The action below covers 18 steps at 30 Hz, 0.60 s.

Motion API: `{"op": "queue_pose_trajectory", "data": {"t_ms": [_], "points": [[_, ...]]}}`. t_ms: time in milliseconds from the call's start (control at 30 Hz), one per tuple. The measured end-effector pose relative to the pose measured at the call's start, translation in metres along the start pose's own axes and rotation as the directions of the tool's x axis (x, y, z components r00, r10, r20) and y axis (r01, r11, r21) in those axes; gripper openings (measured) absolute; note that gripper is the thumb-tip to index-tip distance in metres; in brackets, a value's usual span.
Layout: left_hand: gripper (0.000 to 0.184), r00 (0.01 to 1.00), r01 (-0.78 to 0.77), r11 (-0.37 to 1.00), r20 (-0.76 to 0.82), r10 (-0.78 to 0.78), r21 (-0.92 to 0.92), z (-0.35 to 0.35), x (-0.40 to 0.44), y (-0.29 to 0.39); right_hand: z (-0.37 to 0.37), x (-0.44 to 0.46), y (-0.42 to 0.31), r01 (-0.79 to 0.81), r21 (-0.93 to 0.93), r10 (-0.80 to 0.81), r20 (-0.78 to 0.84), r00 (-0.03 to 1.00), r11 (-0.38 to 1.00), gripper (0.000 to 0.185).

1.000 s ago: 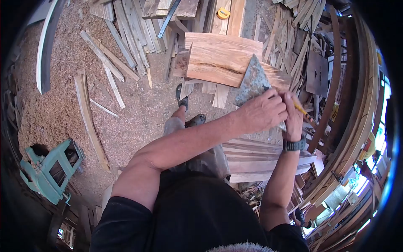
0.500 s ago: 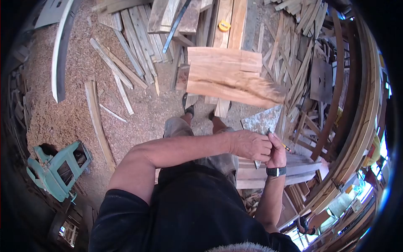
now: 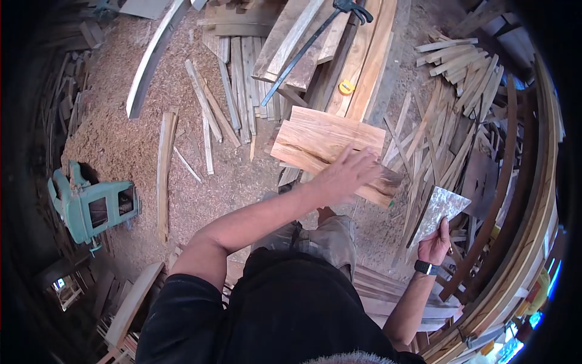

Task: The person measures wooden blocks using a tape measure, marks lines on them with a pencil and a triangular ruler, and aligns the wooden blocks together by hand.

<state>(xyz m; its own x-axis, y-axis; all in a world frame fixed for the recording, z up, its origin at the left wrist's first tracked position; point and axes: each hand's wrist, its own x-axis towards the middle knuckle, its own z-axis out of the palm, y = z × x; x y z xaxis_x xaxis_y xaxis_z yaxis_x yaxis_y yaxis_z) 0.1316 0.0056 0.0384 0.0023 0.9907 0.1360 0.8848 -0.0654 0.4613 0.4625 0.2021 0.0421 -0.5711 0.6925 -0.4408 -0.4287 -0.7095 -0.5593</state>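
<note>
My left hand point(image 3: 347, 176), fingers spread, is over or on the right part of a reddish board point(image 3: 306, 150) with a dark crack; whether it touches is unclear. A second smooth board point(image 3: 333, 125) lies along its far edge. To the right, my right hand point(image 3: 434, 242), with a watch on the wrist, is closed on the lower end of a speckled, roughly triangular plate point(image 3: 441, 209). A small part of what looks like a pencil point(image 3: 450, 249) shows beside those fingers. The plate is raised, apart from the boards.
A yellow tape measure point(image 3: 346, 87) lies on long planks point(image 3: 370, 60) beyond the boards. A dark bar clamp point(image 3: 303, 51) rests on thick timber at the top. Wood strips point(image 3: 467, 67) are piled at the right. A green machine point(image 3: 94, 203) stands at the left on shavings.
My hands have separated: the left moved up over the cracked board and opened, while the right moved right with the plate. The camera view has turned.
</note>
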Motion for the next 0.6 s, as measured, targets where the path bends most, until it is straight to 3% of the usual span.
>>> {"op": "queue_pose_trajectory", "data": {"t_ms": [67,233,300,500,533,600], "points": [[0.103,0.975,0.103,0.98,0.176,-0.134,0.172,-0.001,0.005,-0.012,-0.017,0.007,-0.003,-0.03,-0.08,0.025,-0.062,0.998,0.996,0.034],[0.083,0.98,0.076,0.972,0.164,-0.115,0.223,0.025,0.005,-0.021,-0.054,-0.002,0.013,-0.11,-0.176,0.048,-0.323,0.945,0.978,0.013],[0.067,0.984,0.052,0.969,0.154,-0.091,0.242,0.02,0.008,-0.024,-0.064,-0.014,0.024,-0.113,-0.156,0.055,-0.335,0.941,0.981,0.022],[0.084,0.971,-0.009,0.985,0.235,-0.032,0.173,0.005,0.012,-0.034,-0.053,-0.055,0.068,-0.061,-0.206,-0.055,-0.515,0.855,0.977,0.021],[0.084,0.974,-0.009,0.984,0.222,-0.032,0.18,0.0,0.012,-0.037,-0.065,-0.067,0.066,-0.111,-0.271,-0.017,-0.431,0.902,0.956,0.022],[0.092,0.93,-0.158,0.976,0.354,0.096,0.152,-0.015,0.007,-0.042,-0.065,-0.074,0.082,-0.083,-0.251,-0.049,-0.477,0.877,0.964,0.029]]}}
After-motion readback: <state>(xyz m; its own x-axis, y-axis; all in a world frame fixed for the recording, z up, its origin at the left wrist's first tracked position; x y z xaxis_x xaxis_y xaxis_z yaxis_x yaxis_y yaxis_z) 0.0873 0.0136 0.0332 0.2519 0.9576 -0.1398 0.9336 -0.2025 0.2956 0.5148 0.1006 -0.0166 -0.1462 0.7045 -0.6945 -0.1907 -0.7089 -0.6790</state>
